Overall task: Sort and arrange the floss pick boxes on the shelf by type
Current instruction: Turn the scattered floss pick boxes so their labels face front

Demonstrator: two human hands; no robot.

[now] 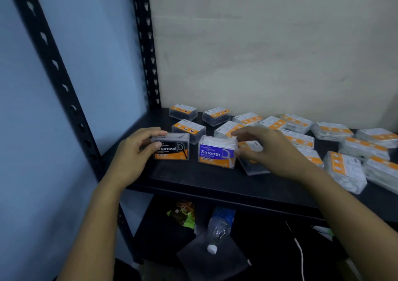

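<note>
- Black-and-orange label facing the front: this is the Charcoal box (172,148), which stands upright near the shelf's (193,179) front edge, towards its left end. The left hand (133,151) grips it, fingers over the lid and thumb on the label.
- Just beside it to the right stands the Smooth box (215,153), with a purple label over an orange band. The right hand (269,149) reaches across to its right end with the fingertips at its top corner. I cannot tell whether the hand grips the box or only touches it.
- Readable print: "Smooth" in full and "harcoal", with the first letter behind the thumb. A small line under each looks like "Dental Flosser". The round brand mark above is too small to read.
- By my judgement the sort has barely begun, as only these two boxes stand label-forward, one of each type.
- Three dark-filled boxes (189,129) lie flat near the back-left corner, loosely together but not lined up.
- Many white-filled boxes (298,137) lie scattered at odd angles from the middle to the right end, some overlapping. Their orange-and-white back labels face up, with print too fine to read.
- On the level below lie a water bottle (219,224) and a green packet (183,214).
</note>
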